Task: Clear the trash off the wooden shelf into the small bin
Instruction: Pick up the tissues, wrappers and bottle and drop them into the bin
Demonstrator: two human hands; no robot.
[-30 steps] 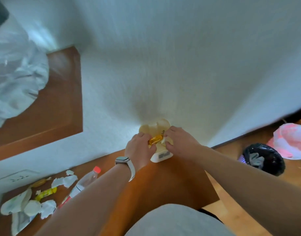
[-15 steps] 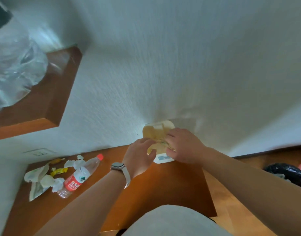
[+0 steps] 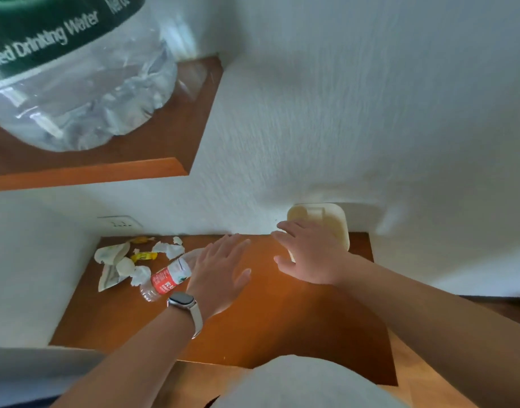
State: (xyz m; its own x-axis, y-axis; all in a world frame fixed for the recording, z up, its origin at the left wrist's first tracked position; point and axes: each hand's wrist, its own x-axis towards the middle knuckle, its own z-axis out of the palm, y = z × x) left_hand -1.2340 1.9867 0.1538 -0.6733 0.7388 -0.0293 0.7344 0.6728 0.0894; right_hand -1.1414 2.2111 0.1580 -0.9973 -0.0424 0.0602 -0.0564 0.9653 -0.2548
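Observation:
A small cream bin [image 3: 326,222] with its lid down stands at the back right of the wooden shelf [image 3: 282,319], against the wall. My right hand [image 3: 308,254] hovers just in front of it, fingers spread, holding nothing. My left hand [image 3: 220,275], with a watch on the wrist, is open above the middle of the shelf, over the neck of a lying plastic bottle [image 3: 164,281] with a red label. Crumpled white tissues [image 3: 126,266] and yellow wrappers [image 3: 144,256] lie at the back left.
An upper wooden shelf [image 3: 105,172] at the left carries a large clear water jug [image 3: 76,83]. A wall socket [image 3: 119,222] sits above the trash pile. White textured wall runs behind everything. My grey-clad knee [image 3: 306,384] is below the shelf's front edge.
Both hands have let go of the bin and a yellow wrapper and opened. The bin's lid now lies shut. My left hand moved left toward the bottle, and the view swung left.

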